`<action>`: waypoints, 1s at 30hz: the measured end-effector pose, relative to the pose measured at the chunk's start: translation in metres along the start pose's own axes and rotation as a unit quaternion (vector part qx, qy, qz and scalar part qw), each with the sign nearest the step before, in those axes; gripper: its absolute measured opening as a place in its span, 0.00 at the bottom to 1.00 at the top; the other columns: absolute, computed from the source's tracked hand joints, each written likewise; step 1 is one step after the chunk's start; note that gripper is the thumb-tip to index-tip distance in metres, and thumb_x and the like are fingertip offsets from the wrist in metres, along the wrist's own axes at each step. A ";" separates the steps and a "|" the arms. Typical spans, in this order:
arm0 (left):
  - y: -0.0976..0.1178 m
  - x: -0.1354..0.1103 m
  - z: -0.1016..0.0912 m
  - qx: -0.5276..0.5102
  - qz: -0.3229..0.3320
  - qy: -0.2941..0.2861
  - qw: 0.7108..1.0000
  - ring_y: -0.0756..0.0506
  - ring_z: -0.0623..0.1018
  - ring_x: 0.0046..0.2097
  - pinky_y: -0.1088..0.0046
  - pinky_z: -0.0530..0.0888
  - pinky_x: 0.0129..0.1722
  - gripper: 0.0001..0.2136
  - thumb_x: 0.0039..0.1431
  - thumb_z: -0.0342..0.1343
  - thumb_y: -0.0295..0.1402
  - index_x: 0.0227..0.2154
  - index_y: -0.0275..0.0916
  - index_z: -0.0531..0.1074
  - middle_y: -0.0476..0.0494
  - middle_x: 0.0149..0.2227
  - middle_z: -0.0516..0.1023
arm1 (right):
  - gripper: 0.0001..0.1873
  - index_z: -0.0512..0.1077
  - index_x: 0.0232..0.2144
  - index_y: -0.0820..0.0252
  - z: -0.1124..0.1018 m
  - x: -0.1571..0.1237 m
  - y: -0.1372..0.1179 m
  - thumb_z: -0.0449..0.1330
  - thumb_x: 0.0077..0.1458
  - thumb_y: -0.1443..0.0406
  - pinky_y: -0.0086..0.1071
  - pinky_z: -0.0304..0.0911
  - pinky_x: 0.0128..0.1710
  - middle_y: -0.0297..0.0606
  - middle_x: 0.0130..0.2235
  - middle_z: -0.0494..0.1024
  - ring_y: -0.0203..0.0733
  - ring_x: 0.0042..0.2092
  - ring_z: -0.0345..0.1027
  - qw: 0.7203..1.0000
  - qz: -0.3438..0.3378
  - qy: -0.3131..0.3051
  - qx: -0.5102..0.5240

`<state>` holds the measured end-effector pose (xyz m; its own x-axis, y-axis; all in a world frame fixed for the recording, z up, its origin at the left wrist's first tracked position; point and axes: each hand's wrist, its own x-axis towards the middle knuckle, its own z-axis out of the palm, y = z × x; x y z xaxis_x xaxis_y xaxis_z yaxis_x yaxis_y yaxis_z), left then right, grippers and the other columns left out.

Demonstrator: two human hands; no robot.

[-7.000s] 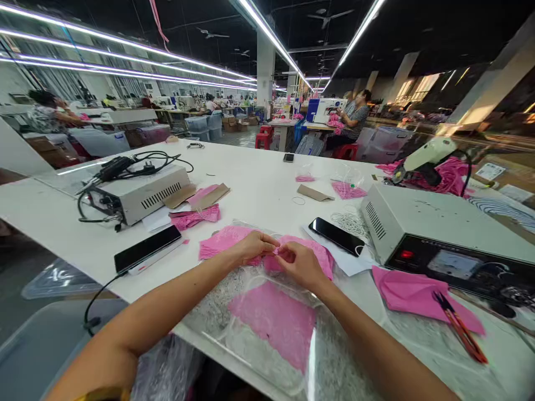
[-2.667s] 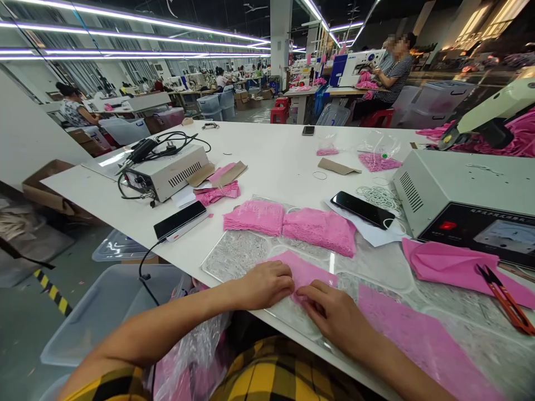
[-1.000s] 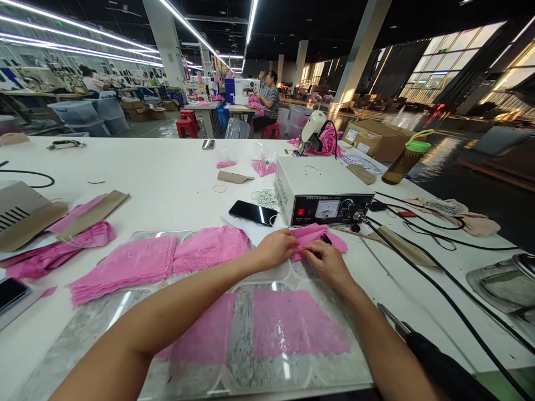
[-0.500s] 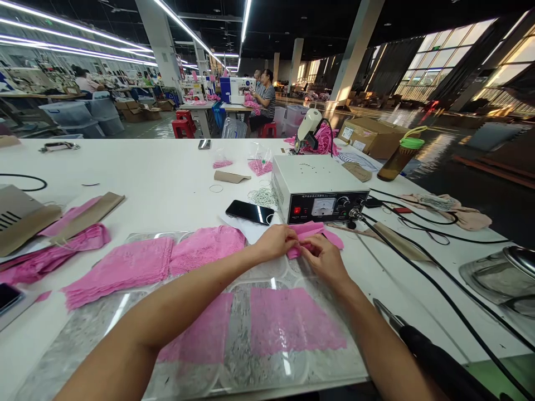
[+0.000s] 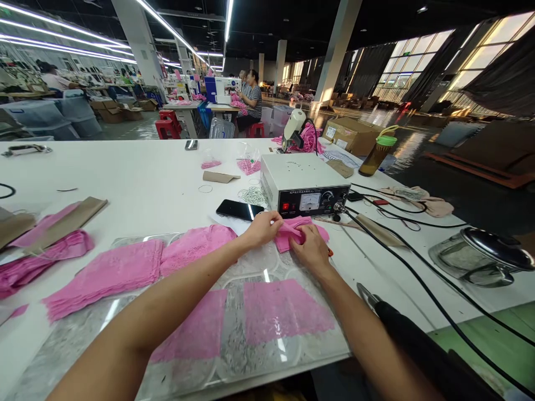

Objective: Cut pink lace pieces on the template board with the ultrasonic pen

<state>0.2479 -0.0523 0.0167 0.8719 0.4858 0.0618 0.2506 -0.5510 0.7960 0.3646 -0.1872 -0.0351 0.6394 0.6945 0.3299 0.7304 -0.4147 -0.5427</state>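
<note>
L hand (image 5: 265, 227) pinches pink cloth (image 5: 289, 228), fingertips nearly closed; R hand (image 5: 311, 245) grips it too, fingers bent. Its long way runs b/w them.

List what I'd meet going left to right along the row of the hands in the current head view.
Left pink stack, right pink stack, left hand, right hand, brown strip, lidded jug. The pink cloth overlaps both hands, so it is left out of the order.
</note>
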 end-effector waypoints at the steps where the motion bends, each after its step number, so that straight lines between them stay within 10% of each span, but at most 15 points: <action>1: 0.000 -0.001 -0.001 -0.014 -0.003 -0.001 1.000 0.44 0.78 0.44 0.62 0.77 0.44 0.13 0.67 0.55 0.38 0.49 0.35 0.71 0.41 0.47 0.75 | 0.12 0.75 0.39 0.56 0.000 0.001 0.000 0.58 0.52 0.62 0.35 0.63 0.38 0.39 0.43 0.73 0.45 0.43 0.68 1.000 0.004 0.000 -0.001; 21: 0.022 -0.020 -0.048 -0.251 -0.026 0.097 0.963 0.50 0.82 0.34 0.72 0.80 0.36 0.08 0.66 0.56 0.33 0.32 0.35 0.66 0.49 0.29 0.74 | 0.14 0.75 0.39 0.56 -0.002 0.004 -0.003 0.61 0.49 0.60 0.35 0.61 0.35 0.41 0.44 0.73 0.46 0.41 0.69 0.998 0.061 0.010 -0.024; 30: 0.021 -0.071 -0.056 -0.184 -0.038 0.037 0.982 0.43 0.82 0.37 0.68 0.80 0.35 0.13 0.60 0.61 0.39 0.29 0.34 0.68 0.44 0.30 0.77 | 0.15 0.71 0.41 0.56 -0.018 -0.003 -0.008 0.59 0.49 0.61 0.41 0.67 0.42 0.42 0.45 0.73 0.48 0.45 0.69 0.997 -0.055 0.029 0.051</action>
<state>0.1678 -0.0602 0.0629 0.8202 0.5714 0.0274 0.1324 -0.2362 0.9626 0.3610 -0.1969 -0.0180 0.5718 0.6962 0.4339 0.7704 -0.2739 -0.5757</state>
